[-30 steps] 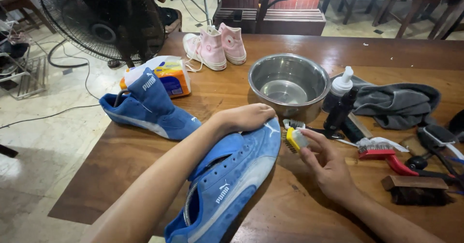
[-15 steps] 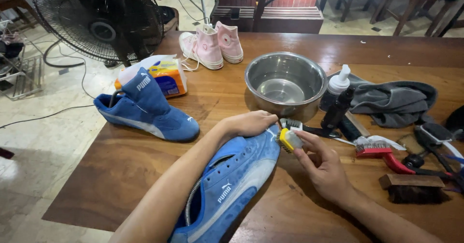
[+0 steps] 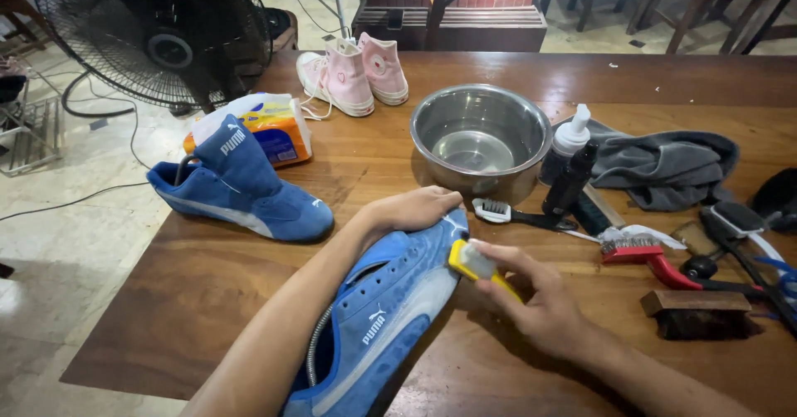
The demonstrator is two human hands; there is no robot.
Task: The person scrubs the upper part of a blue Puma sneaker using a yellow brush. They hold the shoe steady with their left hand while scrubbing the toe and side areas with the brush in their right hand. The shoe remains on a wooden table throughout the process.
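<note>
Brush (image 3: 475, 263) strokes have edged along the blue shoe's (image 3: 390, 317) toe; right hand (image 3: 540, 305) grips that yellow brush, left hand (image 3: 415, 209) clamps the toe on the desk (image 3: 207, 301).

Two blue shoes (image 3: 241, 186) (image 3: 390, 309), two pink sneakers (image 3: 339, 77) (image 3: 383, 67), one steel bowl (image 3: 481, 139).

The heel of the blue shoe (image 3: 378, 321) is cut off by the lower edge. Beside that shoe, the bristles of the yellow brush (image 3: 475, 263) are partly hidden by the right hand (image 3: 540, 305). Right of the shoe, a black object (image 3: 779, 197) is cut off by the frame's edge.
</note>
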